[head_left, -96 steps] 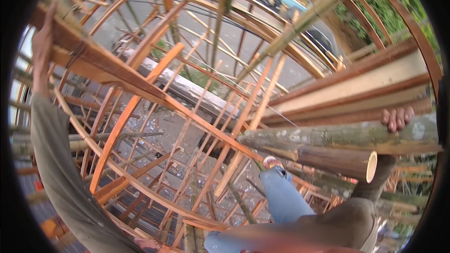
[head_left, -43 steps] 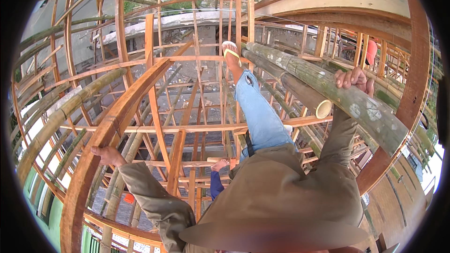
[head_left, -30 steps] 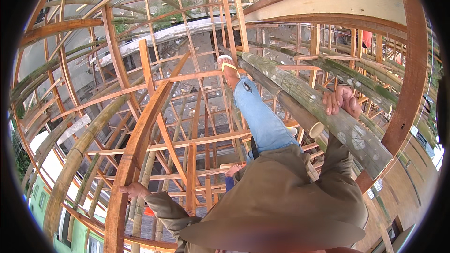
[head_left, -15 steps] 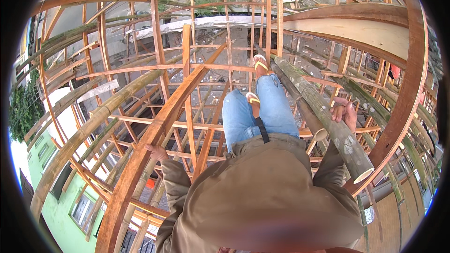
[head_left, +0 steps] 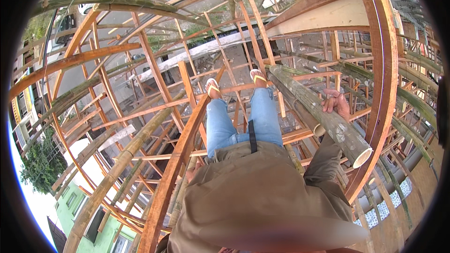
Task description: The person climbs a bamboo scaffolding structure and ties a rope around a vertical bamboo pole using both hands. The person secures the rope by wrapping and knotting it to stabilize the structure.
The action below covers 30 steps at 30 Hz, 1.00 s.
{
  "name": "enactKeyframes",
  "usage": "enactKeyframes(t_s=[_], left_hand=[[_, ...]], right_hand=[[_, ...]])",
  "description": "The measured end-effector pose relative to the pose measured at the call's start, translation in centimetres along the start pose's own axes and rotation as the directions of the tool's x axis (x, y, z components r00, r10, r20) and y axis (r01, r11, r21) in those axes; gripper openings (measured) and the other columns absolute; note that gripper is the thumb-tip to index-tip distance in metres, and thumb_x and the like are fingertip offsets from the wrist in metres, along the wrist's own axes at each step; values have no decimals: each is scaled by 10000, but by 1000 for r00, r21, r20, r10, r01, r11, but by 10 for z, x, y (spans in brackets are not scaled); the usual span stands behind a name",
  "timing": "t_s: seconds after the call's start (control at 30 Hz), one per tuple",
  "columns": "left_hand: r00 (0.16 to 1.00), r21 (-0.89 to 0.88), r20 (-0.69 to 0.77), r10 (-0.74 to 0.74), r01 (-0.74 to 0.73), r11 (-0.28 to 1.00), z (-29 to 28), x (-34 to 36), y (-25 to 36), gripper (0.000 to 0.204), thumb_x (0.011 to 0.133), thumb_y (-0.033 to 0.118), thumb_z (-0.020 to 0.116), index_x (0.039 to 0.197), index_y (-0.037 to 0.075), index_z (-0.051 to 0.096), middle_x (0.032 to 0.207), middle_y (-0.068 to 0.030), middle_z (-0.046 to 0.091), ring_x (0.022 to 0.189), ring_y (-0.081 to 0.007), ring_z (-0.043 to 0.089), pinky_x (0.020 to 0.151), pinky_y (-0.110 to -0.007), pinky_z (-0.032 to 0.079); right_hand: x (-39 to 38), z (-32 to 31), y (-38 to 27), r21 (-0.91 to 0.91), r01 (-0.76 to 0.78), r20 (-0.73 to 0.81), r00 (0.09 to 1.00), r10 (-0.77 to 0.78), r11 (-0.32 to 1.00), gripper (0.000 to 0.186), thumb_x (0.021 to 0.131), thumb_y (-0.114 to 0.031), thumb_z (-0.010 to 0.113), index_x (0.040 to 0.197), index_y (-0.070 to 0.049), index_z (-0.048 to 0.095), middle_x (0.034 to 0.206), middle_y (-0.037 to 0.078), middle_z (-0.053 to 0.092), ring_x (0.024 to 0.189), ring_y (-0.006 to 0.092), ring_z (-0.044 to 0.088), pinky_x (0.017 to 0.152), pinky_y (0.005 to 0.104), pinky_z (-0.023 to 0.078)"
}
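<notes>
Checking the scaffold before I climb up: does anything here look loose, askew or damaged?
Nothing looks broken. The thick bamboo pole under the right hand ends cut and unsupported in mid-air. The left hand is mostly hidden behind a curved wooden beam.

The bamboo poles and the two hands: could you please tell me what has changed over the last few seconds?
The left hand has come off the far curved beam and now rests low beside the hip on the wooden beam. The view has swung, so both legs now show, feet in sandals on the frame. The right hand keeps its grip on the thick bamboo pole, as before.
</notes>
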State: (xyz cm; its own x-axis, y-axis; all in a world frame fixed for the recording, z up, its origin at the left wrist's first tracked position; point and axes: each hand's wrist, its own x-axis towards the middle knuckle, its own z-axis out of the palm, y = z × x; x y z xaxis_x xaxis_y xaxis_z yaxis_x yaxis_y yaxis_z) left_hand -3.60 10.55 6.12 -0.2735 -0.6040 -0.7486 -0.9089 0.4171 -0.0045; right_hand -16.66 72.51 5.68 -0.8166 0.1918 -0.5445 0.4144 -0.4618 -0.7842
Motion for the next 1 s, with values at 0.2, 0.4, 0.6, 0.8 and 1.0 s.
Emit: enactKeyframes(t_s=[0.2,0.4,0.6,0.8,1.0], left_hand=[[532,-198,-83,843,-838,509,-24,49,285,307,966,168,641,1190,-39,612,1060,-169,704,968,-221,683,863,-361,537],[-129,29,-102,986,-992,-127,-94,8,546,330,920,210,685,1149,-23,636,1096,-210,694,1035,-334,683,912,-431,526],[-130,457,-73,989,-886,-82,-102,51,721,494,850,303,751,1222,16,599,1147,-202,652,1118,-381,618,964,-485,491],[-20,736,-107,994,-673,65,-107,107,822,916,760,463,831,1468,66,409,1522,-211,414,1451,-385,337,1148,-600,312],[194,742,76,978,-666,74,-122,132,878,1051,720,642,795,1492,53,393,1355,-211,598,1323,-383,522,1136,-628,306]], right_hand=[[-8,19,-6,-5,9,-151,989,-10,1000,643,1048,-508,464,1229,99,574,562,19,534,593,160,608,774,309,530],[0,-5,3,-4,-57,-247,967,54,998,570,1034,-470,525,1223,64,591,567,13,528,567,153,598,720,325,553],[-3,-49,39,222,292,-780,626,-10,930,471,1022,-450,555,1285,-61,581,793,56,645,745,196,661,728,400,579],[-75,-6,85,5,621,-533,665,-523,784,665,1043,-563,376,1459,-53,474,1398,205,567,1341,331,513,1156,505,393],[-61,14,75,389,790,-462,613,-641,475,648,1040,-492,430,1471,-8,410,1371,192,585,1340,307,509,1184,598,322]])
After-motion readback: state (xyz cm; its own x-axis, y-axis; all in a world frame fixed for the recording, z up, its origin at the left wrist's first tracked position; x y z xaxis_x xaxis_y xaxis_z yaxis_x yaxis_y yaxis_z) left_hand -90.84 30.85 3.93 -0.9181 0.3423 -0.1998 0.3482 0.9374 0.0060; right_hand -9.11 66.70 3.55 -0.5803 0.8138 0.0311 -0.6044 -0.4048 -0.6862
